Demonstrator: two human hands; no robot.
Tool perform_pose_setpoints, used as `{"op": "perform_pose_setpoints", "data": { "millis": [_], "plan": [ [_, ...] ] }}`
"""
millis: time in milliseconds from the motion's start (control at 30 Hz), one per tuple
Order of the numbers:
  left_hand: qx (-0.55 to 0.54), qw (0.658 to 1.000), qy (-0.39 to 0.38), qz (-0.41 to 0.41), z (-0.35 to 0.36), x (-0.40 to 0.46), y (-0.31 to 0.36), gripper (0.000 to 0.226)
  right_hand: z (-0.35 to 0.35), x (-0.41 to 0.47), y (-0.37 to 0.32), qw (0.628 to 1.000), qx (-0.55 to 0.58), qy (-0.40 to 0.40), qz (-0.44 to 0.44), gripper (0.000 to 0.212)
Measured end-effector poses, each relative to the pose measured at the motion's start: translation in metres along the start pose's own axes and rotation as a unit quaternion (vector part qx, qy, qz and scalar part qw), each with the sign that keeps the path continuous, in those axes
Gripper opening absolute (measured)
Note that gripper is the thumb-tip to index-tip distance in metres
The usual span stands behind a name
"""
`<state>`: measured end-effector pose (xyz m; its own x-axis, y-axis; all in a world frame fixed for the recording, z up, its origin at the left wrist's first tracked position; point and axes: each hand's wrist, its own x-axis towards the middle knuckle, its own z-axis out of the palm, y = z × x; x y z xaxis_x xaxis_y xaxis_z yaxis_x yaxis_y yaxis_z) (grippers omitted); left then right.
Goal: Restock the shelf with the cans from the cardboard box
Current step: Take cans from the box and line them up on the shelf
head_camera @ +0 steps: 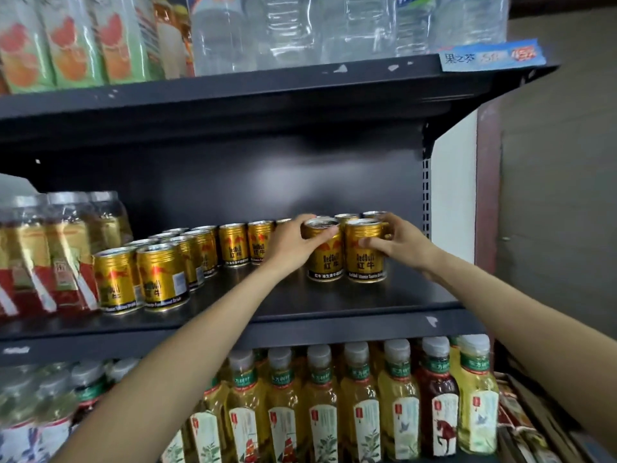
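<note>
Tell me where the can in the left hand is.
The can stands on the middle shelf, right of centre, touching the right hand's can.

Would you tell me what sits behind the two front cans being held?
Behind the left hand's can and the right hand's can, more gold can tops show near the back panel. Their bodies and number are hidden.

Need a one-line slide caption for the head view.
Left hand and right hand each grip an upright gold drink can standing side by side on the dark metal shelf.
</note>
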<state>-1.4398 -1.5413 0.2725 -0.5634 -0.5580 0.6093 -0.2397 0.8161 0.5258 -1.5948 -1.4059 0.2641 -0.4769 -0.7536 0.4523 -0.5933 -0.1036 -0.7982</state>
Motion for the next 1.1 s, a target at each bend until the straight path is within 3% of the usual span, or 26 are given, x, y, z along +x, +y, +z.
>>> {"op": "perform_pose_setpoints", "data": {
  "millis": [100,200,267,333,433,667,1100],
  "plan": [
    [0.023,0.999,-0.046,0.016,-0.002,0.01,-0.017,0.069,0.01,0.01,0.004,0.999,-0.04,-0.014,0.002,0.064],
    [0.079,0.991,-0.103,0.045,-0.005,0.01,-0.025,0.091,0.014,0.011,0.003,0.993,-0.111,-0.008,-0.041,0.065],
    [0.179,0.974,-0.088,0.106,-0.006,0.006,-0.026,0.099,0.015,0.009,0.002,0.977,-0.192,-0.005,-0.094,0.07],
    [0.259,0.946,-0.046,0.189,-0.006,0.005,-0.028,0.092,0.017,0.007,0.0,0.963,-0.242,-0.012,-0.116,0.071],
    [0.277,0.933,-0.035,0.226,-0.01,0.008,-0.034,0.084,0.024,0.011,-0.005,0.959,-0.259,-0.01,-0.118,0.066],
    [0.326,0.928,-0.016,0.18,-0.033,0.008,-0.069,0.081,0.066,0.04,-0.015,0.94,-0.315,0.016,-0.128,0.066],
    [0.429,0.903,0.001,0.026,-0.05,0.018,-0.1,0.073,0.138,0.086,-0.036,0.925,-0.358,-0.043,-0.118,0.076]
  ]
}}
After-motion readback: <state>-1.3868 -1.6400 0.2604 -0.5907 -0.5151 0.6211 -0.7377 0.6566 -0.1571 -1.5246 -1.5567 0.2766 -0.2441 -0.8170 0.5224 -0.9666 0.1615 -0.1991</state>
